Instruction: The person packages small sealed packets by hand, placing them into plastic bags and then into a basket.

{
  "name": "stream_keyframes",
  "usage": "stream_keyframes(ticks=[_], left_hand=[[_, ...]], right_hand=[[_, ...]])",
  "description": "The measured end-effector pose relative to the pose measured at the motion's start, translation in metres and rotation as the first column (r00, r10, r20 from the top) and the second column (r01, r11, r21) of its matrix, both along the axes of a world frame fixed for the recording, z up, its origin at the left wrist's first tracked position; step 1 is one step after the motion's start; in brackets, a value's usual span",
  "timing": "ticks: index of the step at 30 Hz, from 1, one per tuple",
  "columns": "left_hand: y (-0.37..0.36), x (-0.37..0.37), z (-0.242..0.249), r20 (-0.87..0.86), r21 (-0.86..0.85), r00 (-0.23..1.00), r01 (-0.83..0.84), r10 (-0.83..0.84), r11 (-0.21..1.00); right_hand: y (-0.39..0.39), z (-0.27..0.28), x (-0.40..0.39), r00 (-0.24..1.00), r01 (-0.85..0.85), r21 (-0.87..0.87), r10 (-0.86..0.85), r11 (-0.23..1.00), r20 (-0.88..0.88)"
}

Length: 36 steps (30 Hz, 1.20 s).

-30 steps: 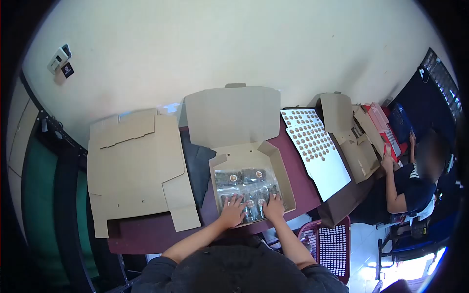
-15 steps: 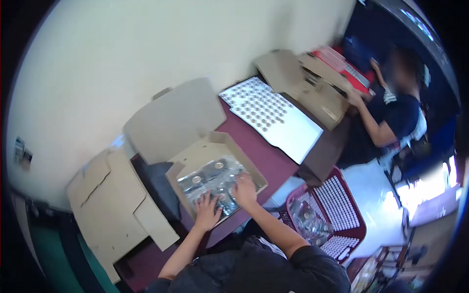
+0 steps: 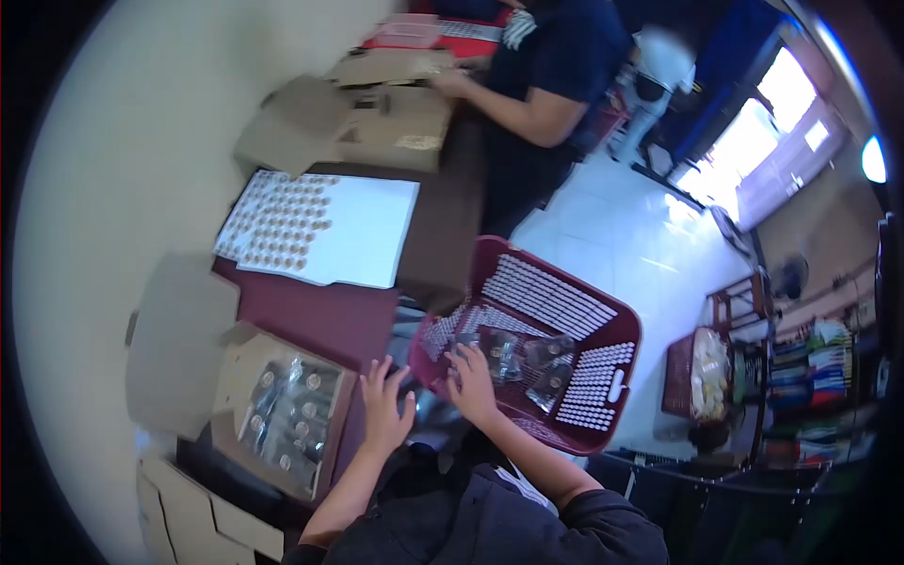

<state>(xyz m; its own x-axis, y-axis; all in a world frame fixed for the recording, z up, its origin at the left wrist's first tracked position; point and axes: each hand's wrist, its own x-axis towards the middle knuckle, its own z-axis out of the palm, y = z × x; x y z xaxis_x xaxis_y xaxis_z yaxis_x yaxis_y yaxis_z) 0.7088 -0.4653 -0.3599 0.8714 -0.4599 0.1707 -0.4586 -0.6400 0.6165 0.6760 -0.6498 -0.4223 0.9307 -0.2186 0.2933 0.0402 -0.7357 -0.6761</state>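
My left hand (image 3: 384, 405) is held in the air between the open cardboard box and the basket, fingers spread, holding nothing. My right hand (image 3: 471, 381) reaches over the near left rim of the maroon plastic basket (image 3: 626, 330), its fingers apart. Inside the basket lie clear plastic packets (image 3: 551, 363) with dark contents, just right of that hand. More such packets (image 3: 301, 405), each with a round sticker, lie in the open cardboard box (image 3: 231, 377) left of my left hand.
White sheets (image 3: 367, 226) with rows of round stickers lie on the maroon table (image 3: 330, 315). Behind them is another open cardboard box (image 3: 395, 132), handled by a co-worker (image 3: 565, 85). A second basket (image 3: 680, 377) stands on the floor at right, near shelves.
The view has swung right toward the basket. Both hands have left the packets in the cardboard box, and my right hand has moved to the basket.
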Motion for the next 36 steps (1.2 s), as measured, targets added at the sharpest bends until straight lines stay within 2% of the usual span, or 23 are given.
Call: stream_keyframes(ticks=[5,7,8,9,10,11,12,14,15,16,17,19,21,22,24,25,26,27,28,30,32,33,36], left_hand=[[-0.116,-0.018,-0.036,-0.152,0.045,0.917,0.378,-0.368,0.925],[-0.154,-0.025,-0.062,-0.237,0.041,0.859,0.476,-0.454,0.879],[-0.173,-0.028,-0.077,-0.307,0.04,0.81,0.535,-0.499,0.844],[-0.191,-0.032,-0.093,-0.314,0.058,0.792,0.566,-0.523,0.822],[-0.208,-0.034,-0.109,-0.328,0.056,0.773,0.589,-0.543,0.806],[-0.224,-0.037,-0.125,-0.41,0.028,0.733,0.605,-0.543,0.796],[-0.238,-0.039,-0.145,-0.489,0.001,0.688,0.616,-0.537,0.788],[-0.26,-0.046,-0.194,-0.498,0.024,0.685,0.624,-0.532,0.781],[-0.27,-0.047,-0.216,-0.574,0.039,0.644,0.638,-0.505,0.769],[-0.278,-0.048,-0.24,-0.646,0.053,0.601,0.649,-0.47,0.759],[-0.282,-0.052,-0.271,-0.699,0.052,0.575,0.633,-0.424,0.772],[-0.29,-0.057,-0.294,-0.705,0.016,0.577,0.595,-0.413,0.804],[-0.295,-0.06,-0.318,-0.675,-0.043,0.592,0.563,-0.439,0.825],[-0.298,-0.063,-0.329,-0.684,-0.04,0.586,0.563,-0.433,0.825],[-0.301,-0.072,-0.352,-0.853,-0.053,0.47,0.353,-0.227,0.934],[-0.299,-0.076,-0.37,-0.859,-0.048,0.463,0.352,-0.218,0.935],[-0.297,-0.081,-0.387,-0.876,-0.103,0.43,0.272,-0.217,0.957],[-0.298,-0.083,-0.387,-0.892,-0.155,0.396,0.186,-0.219,0.97],[-0.299,-0.086,-0.387,-0.896,-0.152,0.39,0.18,-0.213,0.972],[-0.302,-0.087,-0.387,-0.812,0.091,0.58,0.241,-0.068,0.966],[-0.306,-0.079,-0.389,-0.821,0.069,0.565,0.244,-0.084,0.967],[-0.305,-0.074,-0.388,-0.827,0.045,0.552,0.249,-0.104,0.968],[-0.308,-0.064,-0.379,-0.861,0.017,0.503,0.17,-0.072,0.985]], right_hand=[[-0.126,-0.052,-0.081,0.909,0.361,-0.117,-0.377,0.925,-0.18],[-0.16,-0.092,-0.115,0.765,0.554,-0.11,-0.556,0.825,-0.325],[-0.173,-0.108,-0.128,0.743,0.579,-0.114,-0.58,0.807,-0.334],[-0.185,-0.124,-0.139,0.638,0.657,-0.066,-0.6,0.751,-0.483],[-0.194,-0.145,-0.151,0.521,0.731,-0.03,-0.585,0.682,-0.622],[-0.201,-0.168,-0.16,0.478,0.796,0.043,-0.584,0.604,-0.656],[-0.207,-0.176,-0.162,0.455,0.811,0.037,-0.59,0.584,-0.667],[-0.218,-0.187,-0.157,0.288,0.929,0.119,-0.482,0.351,-0.828],[-0.221,-0.214,-0.161,0.293,0.933,0.142,-0.466,0.331,-0.835],[-0.226,-0.205,-0.152,0.206,0.96,0.096,-0.432,0.261,-0.878],[-0.227,-0.237,-0.156,0.205,0.965,0.114,-0.405,0.236,-0.891],[-0.228,-0.267,-0.155,0.201,0.969,0.129,-0.37,0.21,-0.907],[-0.225,-0.291,-0.155,0.11,0.983,0.047,-0.359,0.18,-0.927],[-0.223,-0.301,-0.154,0.102,0.983,0.04,-0.35,0.178,-0.931],[-0.215,-0.32,-0.155,0.151,0.981,0.095,-0.351,0.171,-0.924],[-0.213,-0.312,-0.153,0.13,0.979,0.063,-0.356,0.193,-0.925],[-0.211,-0.304,-0.147,0.124,0.979,0.057,-0.349,0.196,-0.929],[-0.207,-0.303,-0.144,0.128,0.986,0.07,-0.414,0.153,-0.901],[-0.204,-0.3,-0.141,0.13,0.99,0.086,-0.481,0.111,-0.867],[-0.202,-0.299,-0.142,0.099,0.987,0.012,-0.536,0.163,-0.838],[-0.205,-0.302,-0.146,0.207,0.978,0.186,-0.365,0.093,-0.908],[-0.203,-0.305,-0.147,0.335,0.924,0.378,-0.371,-0.048,-0.866],[-0.206,-0.3,-0.149,0.44,0.852,0.511,-0.371,-0.115,-0.818]])
